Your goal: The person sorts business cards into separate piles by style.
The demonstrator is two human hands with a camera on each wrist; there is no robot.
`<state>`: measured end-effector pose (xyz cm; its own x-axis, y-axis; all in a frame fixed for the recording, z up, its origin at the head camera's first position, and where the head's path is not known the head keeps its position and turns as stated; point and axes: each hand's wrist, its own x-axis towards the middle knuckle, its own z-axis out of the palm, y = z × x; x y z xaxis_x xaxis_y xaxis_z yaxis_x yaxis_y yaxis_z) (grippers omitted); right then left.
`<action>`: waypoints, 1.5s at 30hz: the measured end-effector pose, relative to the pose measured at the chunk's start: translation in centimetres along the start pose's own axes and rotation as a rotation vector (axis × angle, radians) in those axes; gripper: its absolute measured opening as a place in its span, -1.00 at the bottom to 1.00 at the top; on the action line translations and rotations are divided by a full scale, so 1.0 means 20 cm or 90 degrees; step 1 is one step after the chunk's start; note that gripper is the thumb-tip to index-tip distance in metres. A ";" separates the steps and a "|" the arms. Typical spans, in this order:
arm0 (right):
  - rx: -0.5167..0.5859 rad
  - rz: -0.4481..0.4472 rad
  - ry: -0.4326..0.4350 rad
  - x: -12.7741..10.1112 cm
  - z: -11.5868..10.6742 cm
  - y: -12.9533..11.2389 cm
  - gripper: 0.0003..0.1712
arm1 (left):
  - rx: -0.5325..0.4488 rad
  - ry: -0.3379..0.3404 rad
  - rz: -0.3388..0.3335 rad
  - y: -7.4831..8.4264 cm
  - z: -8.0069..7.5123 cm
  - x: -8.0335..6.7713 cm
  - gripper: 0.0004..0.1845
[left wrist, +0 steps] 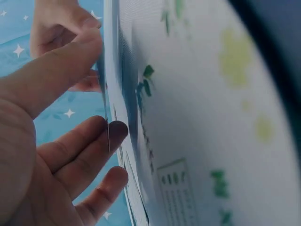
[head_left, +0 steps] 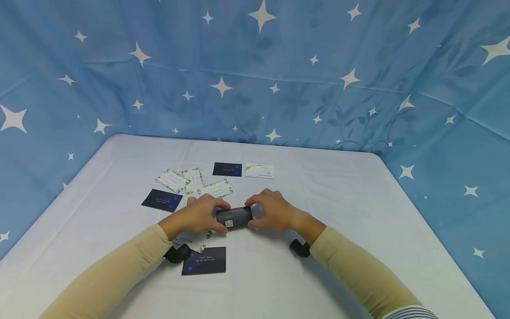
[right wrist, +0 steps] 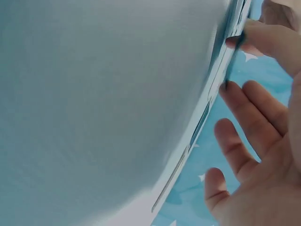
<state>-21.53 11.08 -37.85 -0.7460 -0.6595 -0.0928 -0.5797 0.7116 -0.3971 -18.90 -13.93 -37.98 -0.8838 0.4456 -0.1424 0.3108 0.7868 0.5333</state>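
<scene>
A black card point(head_left: 239, 218) with a small QR code sits between both hands near the middle of the table. My left hand point(head_left: 201, 215) pinches its left end between thumb and fingers, and my right hand point(head_left: 275, 212) pinches its right end the same way. Seen edge-on in the left wrist view, the card is a thin line between the left thumb point(left wrist: 87, 44) and fingertips. The right wrist view shows the right hand point(right wrist: 263, 150) with its lower fingers spread off the card. Under the left wrist lies a white leaf-bordered card point(head_left: 195, 241), partly hidden.
Dark blue cards lie at the left point(head_left: 162, 200), near front point(head_left: 205, 261) and back point(head_left: 227, 169). Several white leaf-bordered cards point(head_left: 172, 180) cluster behind the left hand. A white card with a yellow-green curve point(head_left: 259, 171) lies at the back. A starry blue curtain point(head_left: 255, 110) borders the white table point(head_left: 338, 199).
</scene>
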 end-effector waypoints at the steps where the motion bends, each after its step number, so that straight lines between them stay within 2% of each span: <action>1: 0.005 0.003 0.010 0.00 0.00 0.00 -0.42 | 0.000 0.004 0.001 0.00 0.00 0.00 -0.32; 10: -0.008 0.021 0.080 0.05 -0.03 0.00 -0.41 | -0.013 0.052 -0.004 -0.06 -0.05 0.02 -0.35; 17: -0.020 0.034 0.113 0.15 -0.06 0.02 -0.37 | -0.011 0.081 -0.004 -0.13 -0.12 0.10 -0.34; 22: -0.011 0.060 0.123 0.25 -0.06 0.05 -0.36 | 0.009 0.071 -0.009 -0.19 -0.17 0.17 -0.33; 32: -0.013 0.137 0.116 0.45 -0.10 0.10 -0.37 | 0.049 0.049 -0.038 -0.25 -0.25 0.38 -0.34; 40: 0.026 0.185 0.110 0.55 -0.10 0.12 -0.36 | 0.035 0.027 -0.068 -0.28 -0.28 0.46 -0.34; 45: 0.008 0.204 0.103 0.61 -0.10 0.12 -0.37 | 0.036 0.017 -0.091 -0.30 -0.28 0.49 -0.33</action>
<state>-32.56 5.21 -38.13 -0.9322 -0.3553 -0.0697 -0.3040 0.8727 -0.3821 -31.44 -16.72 -37.94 -0.9294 0.3163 -0.1904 0.1998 0.8646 0.4611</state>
